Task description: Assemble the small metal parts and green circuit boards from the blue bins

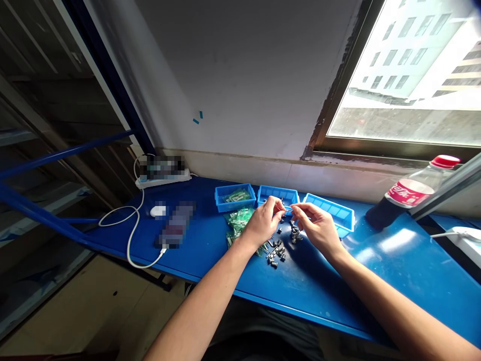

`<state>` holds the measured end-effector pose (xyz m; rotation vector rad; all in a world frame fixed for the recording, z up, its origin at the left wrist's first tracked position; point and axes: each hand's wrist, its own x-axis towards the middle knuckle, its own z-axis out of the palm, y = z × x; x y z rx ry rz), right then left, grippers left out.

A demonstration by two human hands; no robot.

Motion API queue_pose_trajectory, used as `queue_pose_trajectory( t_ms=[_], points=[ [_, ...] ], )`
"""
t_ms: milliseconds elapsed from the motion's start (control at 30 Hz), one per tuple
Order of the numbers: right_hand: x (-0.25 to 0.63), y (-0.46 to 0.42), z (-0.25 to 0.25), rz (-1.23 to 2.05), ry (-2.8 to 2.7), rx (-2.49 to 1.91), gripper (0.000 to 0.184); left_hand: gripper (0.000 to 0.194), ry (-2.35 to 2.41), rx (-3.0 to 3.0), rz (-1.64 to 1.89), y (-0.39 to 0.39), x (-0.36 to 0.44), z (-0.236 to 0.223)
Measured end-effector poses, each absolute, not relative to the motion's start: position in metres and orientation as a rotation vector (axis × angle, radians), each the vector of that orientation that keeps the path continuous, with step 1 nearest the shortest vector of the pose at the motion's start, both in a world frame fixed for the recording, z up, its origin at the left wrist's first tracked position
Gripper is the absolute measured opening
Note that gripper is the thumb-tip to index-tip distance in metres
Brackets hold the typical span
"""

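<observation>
My left hand (265,219) and my right hand (316,225) meet fingertip to fingertip above the table, both pinched closed. Whatever sits between the fingertips is too small to make out. Beneath them lie loose small dark metal parts (277,251), some with round heads like screws or rivets. A pile of green bags or cards with thin pieces (240,220) spreads beside my left wrist and is partly covered by it. Behind the hands stand a left blue tray (217,200) holding similar green pieces, a middle blue tray (278,190) and a right blue tray (347,220).
A cola bottle (404,195) with a red cap leans at the right beside a metal bar. On the left lie a blurred phone (177,225), a white cable (130,240), a white mouse-like object (158,211) and a power strip (165,178). Wall and window bound the blue table (210,250).
</observation>
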<state>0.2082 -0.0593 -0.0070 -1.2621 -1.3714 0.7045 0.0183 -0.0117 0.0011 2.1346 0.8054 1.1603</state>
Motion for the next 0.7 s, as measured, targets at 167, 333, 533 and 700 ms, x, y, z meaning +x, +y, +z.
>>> queue_pose_trajectory(
  t_ms=[167,333,533,700],
  points=[
    [0.2047,-0.0604,-0.008,0.729,-1.394,-1.209,0.039,0.014,0.786,2.208,1.156,-0.0135,0.0175,0.0034],
    [0.2065,-0.0596,-0.0125,0.612,-1.414,-1.233,0.034,0.028,0.905,2.317,1.175,-0.0161,0.018,0.0066],
    [0.2048,-0.0598,-0.0123,0.529,-1.587,-1.183,0.023,0.024,0.847,2.138,1.138,-0.0167,0.0186,0.0104],
    [0.2022,-0.0622,-0.0113,0.548,-1.606,-1.245,0.029,0.015,0.927,1.954,1.192,-0.014,0.0164,0.0098]
  ],
)
